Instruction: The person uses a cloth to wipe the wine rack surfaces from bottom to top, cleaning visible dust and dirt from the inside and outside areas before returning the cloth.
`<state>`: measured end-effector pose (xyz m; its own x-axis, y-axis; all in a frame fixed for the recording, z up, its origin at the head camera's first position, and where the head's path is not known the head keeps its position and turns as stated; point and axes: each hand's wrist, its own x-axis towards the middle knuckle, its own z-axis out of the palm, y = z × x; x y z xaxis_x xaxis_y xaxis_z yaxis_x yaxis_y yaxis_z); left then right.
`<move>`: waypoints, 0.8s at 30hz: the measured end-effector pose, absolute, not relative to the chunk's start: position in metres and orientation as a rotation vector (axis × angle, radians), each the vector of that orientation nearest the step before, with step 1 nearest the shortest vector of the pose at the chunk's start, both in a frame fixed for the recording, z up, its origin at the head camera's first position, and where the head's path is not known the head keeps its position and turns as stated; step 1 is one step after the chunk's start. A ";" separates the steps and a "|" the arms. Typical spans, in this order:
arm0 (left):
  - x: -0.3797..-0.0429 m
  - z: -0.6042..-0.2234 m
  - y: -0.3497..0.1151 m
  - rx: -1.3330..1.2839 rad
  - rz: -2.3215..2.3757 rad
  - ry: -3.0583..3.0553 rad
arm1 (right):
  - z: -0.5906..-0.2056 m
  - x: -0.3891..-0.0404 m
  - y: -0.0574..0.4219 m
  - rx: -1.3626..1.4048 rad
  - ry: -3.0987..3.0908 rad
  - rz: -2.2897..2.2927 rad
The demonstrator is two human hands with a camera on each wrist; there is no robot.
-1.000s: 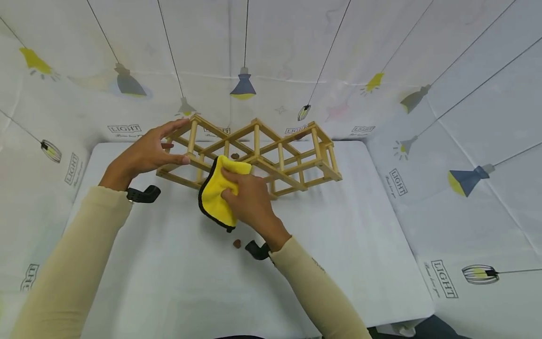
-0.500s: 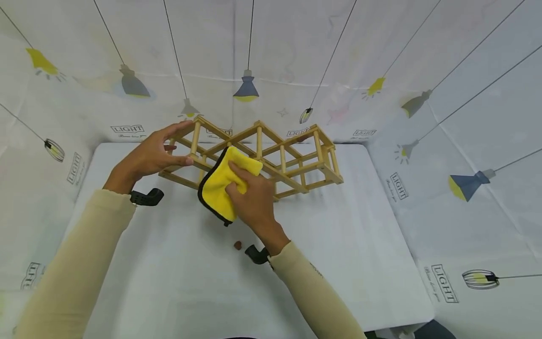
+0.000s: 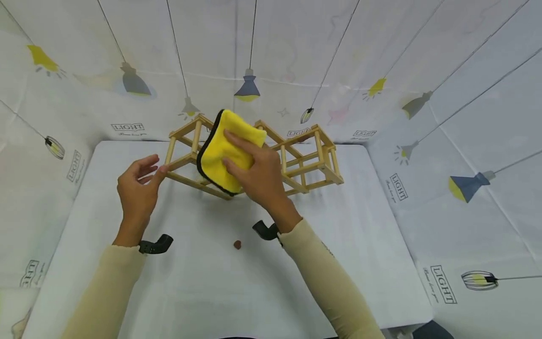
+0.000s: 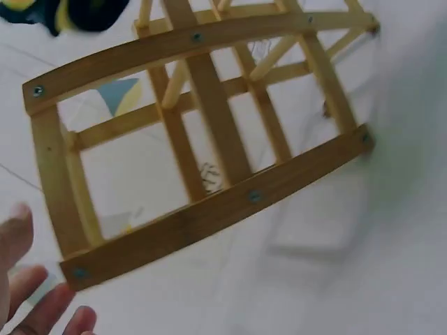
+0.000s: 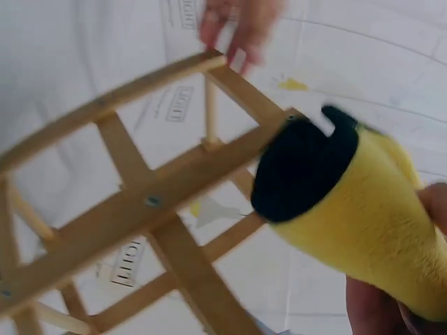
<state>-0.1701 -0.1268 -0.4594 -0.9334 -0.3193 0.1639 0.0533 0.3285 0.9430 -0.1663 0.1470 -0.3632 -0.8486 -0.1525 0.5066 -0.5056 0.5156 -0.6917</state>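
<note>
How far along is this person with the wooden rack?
The wooden rack looks assembled; whether any part is already wiped can't be seen. In hand: a yellow cloth, held by the right hand. Still left, probably: wiping, and perhaps clearing the brown lump on the table.

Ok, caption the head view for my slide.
Right hand holding a yellow cloth by a wooden rack, left hand near its left end.

White table (image 3: 372,263), far corners rounded. One small brown lump (image 3: 237,245) lies on its surface. Pale wall sheet (image 3: 288,47), creased, stands behind and at both sides, printed with hanging lamps (image 3: 247,88) and framed "LIGHT" lettering (image 3: 128,127). Dark object (image 3: 434,331) at lower right, partly cut off, unidentified.
</note>
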 end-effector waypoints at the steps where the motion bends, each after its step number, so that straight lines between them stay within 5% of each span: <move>1: -0.168 -0.465 -0.125 0.300 -1.687 -2.247 | -0.357 -0.174 0.145 0.531 -2.361 1.245; 13: -0.174 -0.498 -0.112 0.457 -2.179 -1.786 | -0.350 -0.269 0.092 0.435 -2.358 0.969; 24: -0.173 -0.500 -0.109 0.416 -2.193 -1.724 | -0.341 -0.277 0.085 0.826 -2.835 0.817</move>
<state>-0.1734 -0.1090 -0.4997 -0.9065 -0.4210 -0.0310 0.0693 -0.2208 0.9728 -0.2766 0.0853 -0.3414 -0.8519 -0.4773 0.2156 -0.5189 0.7130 -0.4717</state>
